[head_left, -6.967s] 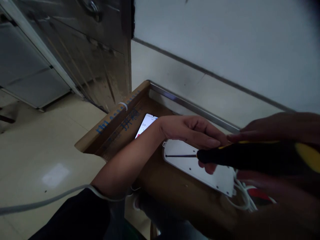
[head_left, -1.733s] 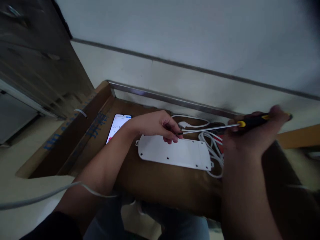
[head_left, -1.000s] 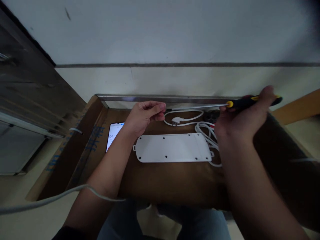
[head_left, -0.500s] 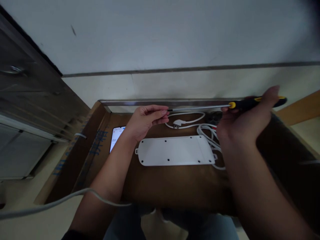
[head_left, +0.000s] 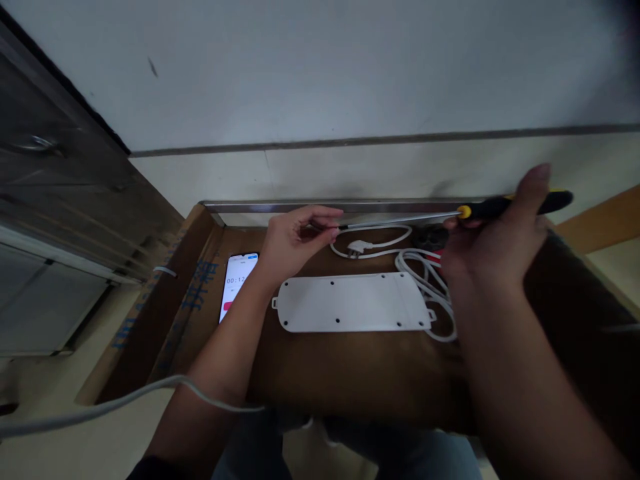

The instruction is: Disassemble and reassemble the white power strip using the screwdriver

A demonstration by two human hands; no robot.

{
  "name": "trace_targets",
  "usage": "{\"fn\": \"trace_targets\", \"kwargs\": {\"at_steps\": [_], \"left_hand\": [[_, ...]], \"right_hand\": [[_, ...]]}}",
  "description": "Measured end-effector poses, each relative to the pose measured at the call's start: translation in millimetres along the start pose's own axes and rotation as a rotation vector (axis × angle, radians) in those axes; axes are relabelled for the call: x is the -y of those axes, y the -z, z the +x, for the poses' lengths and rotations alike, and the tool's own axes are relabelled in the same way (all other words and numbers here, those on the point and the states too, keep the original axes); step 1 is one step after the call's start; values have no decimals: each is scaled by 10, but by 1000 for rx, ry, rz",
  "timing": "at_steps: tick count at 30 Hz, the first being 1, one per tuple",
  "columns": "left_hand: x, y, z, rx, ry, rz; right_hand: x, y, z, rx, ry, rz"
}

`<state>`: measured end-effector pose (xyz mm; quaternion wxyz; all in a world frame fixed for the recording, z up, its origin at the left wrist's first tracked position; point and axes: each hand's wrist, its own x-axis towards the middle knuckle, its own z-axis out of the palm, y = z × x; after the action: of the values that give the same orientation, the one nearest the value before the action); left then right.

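Right hand [head_left: 500, 243]: grips screwdriver [head_left: 493, 207] handle.
Left hand [head_left: 297, 241]: narrowed at tip [head_left: 343, 228], grip unclear.
White casing [head_left: 357, 303]: flat on cardboard [head_left: 350, 373].

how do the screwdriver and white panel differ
The screwdriver is held up in the right hand; the white panel lies flat on the cardboard. The screwdriver is slim with a black-and-yellow handle; the white panel is broad with dark holes. Both run roughly sideways.

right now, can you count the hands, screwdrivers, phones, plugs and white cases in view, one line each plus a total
Hands: 2, left hand and right hand
Screwdriver: 1
Phone: 1
Plug: 1
White case: 1
Total: 6
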<state>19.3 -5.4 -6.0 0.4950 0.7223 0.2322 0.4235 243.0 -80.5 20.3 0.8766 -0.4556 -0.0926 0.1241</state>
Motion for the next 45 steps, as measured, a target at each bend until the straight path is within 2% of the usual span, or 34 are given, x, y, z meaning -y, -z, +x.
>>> {"fn": "trace_targets", "kwargs": {"at_steps": [4,9,12,15,19,26,45], "left_hand": [[-50,12,19,23,38,-44],[-39,114,117,-206,105,-96],[-24,177,156,-282,150,-93],[-41,188,152,-250,193,-76],[-76,154,115,-150,211,-66],[-87,121,91,-17,242,-86],[-86,108,87,-34,216,-94]], "right_hand": [[17,-2,1,10,-12,-3],[-6,-42,-217,73,59,-22],[-75,-44,-448,198,103,-89],[-147,-35,-652,300,136,-127],[-214,-11,-777,362,127,-170],[-255,13,-782,372,147,-191],[-297,37,-801,365,179,-253]]}}
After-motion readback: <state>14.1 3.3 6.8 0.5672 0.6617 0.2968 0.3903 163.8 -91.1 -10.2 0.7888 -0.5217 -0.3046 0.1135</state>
